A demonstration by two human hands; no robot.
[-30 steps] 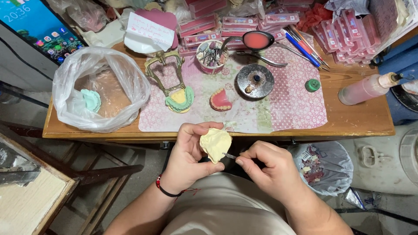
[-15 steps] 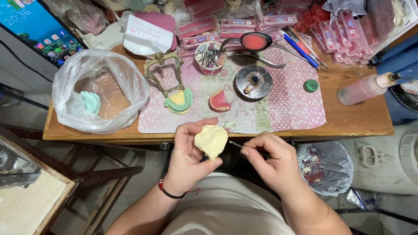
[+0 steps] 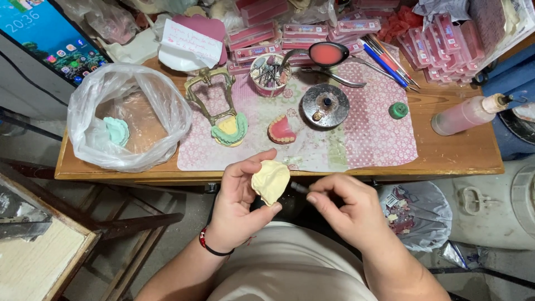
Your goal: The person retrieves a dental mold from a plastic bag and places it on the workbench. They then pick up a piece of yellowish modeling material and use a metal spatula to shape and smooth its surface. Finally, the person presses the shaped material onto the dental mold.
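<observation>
Two hands: left hand (image 3: 241,206) grip clamps the cream cast (image 3: 271,181); right hand (image 3: 345,209) pinches a thin tool (image 3: 299,188).

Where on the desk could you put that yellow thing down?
Bare patches: the mat's front strip right of the pink denture, and the wood under the pink bottle. The back is crowded with pink boxes and pens.

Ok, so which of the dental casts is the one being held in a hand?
The pale yellow cast, gripped in the left hand. The green-and-yellow one and the pink one lie untouched on the patterned mat.
</observation>
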